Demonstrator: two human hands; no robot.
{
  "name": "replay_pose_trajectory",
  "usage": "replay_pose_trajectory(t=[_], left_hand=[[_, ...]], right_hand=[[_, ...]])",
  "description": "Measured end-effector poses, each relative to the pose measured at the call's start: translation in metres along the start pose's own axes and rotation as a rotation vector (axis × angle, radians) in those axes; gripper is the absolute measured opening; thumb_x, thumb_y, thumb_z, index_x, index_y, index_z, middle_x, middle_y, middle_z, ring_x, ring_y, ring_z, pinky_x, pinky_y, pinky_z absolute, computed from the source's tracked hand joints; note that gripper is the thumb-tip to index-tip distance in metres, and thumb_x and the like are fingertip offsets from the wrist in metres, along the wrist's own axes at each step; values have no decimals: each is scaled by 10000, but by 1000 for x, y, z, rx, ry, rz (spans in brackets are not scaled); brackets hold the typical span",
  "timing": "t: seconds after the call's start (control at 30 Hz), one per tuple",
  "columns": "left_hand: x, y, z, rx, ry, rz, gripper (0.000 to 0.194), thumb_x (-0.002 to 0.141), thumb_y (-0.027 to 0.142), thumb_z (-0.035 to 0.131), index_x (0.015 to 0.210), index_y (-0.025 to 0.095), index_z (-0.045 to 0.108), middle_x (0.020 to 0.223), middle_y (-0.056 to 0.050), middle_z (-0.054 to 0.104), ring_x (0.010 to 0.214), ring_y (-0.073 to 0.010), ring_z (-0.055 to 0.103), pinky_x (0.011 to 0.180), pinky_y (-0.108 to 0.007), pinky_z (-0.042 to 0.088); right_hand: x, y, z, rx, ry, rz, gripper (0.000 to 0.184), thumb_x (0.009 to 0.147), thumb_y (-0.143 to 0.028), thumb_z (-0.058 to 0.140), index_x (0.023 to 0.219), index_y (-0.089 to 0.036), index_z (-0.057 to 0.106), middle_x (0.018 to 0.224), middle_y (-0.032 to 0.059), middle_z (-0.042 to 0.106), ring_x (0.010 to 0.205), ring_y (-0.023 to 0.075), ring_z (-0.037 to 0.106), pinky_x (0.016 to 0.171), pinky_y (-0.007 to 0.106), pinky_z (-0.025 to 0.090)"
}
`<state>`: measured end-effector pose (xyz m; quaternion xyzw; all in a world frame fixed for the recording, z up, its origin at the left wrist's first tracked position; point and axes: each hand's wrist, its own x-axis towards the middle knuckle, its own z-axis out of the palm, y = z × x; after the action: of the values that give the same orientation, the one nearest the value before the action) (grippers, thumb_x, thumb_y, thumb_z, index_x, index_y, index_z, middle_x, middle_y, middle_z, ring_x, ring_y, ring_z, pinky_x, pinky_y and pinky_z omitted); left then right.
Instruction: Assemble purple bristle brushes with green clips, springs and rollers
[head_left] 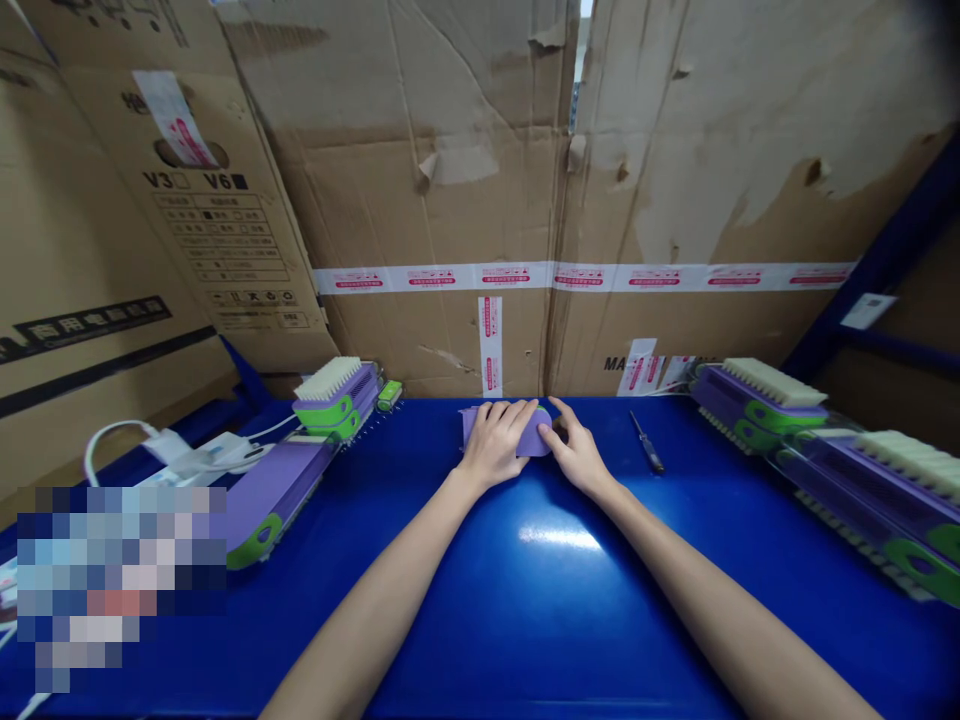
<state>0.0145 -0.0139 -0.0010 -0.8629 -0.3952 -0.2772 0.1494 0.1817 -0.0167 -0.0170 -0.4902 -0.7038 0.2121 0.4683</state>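
A small purple plastic part (pixel 531 438) with a bit of green on it lies on the blue table (pixel 540 600), near its far edge. My left hand (pixel 497 442) rests on top of the part with the fingers curled over it. My right hand (pixel 573 450) grips its right end with thumb and fingers pinched. Most of the part is hidden under both hands.
A purple and green brush device (pixel 315 440) with cream bristles lies at the left beside white cables (pixel 187 455). Similar devices (pixel 817 440) line the right side. A small screwdriver (pixel 646 442) lies right of my hands. Cardboard boxes (pixel 480 200) stand as a wall behind the table.
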Motion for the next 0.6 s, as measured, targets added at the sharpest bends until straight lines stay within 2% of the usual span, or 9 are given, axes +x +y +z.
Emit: replay_pose_trajectory(t=[0.13,0.27,0.4,0.6], left_hand=[[3,-2,-2,-40,-29,-14,727,694,290,602,1364,171,347,1261,-111,522,1096,-278,468,899,-420,346],[5,-5,-6,-79,-28,-12,736,703,392,622,1357,182,357,1231,-112,536,1107,-272,477,909,-406,356],[7,-5,-12,-67,-60,-19,818,622,473,698,1321,169,401,1195,-111,558,1078,-278,494,892,-406,377],[9,-4,-19,-32,-107,-27,824,605,553,688,1293,179,429,1180,-113,560,1057,-289,505,889,-424,372]], right_hand=[[2,0,0,77,6,73,595,830,-489,476,1311,-146,409,743,31,621,641,175,577,629,323,476],[4,-1,2,156,23,118,608,814,-515,486,1294,-145,430,624,-10,560,570,164,544,573,305,463],[3,-2,3,214,17,147,599,812,-529,479,1280,-158,448,544,-43,499,486,148,507,513,286,441],[3,-5,4,279,10,194,596,803,-534,482,1266,-161,453,515,-63,469,409,122,459,435,257,408]])
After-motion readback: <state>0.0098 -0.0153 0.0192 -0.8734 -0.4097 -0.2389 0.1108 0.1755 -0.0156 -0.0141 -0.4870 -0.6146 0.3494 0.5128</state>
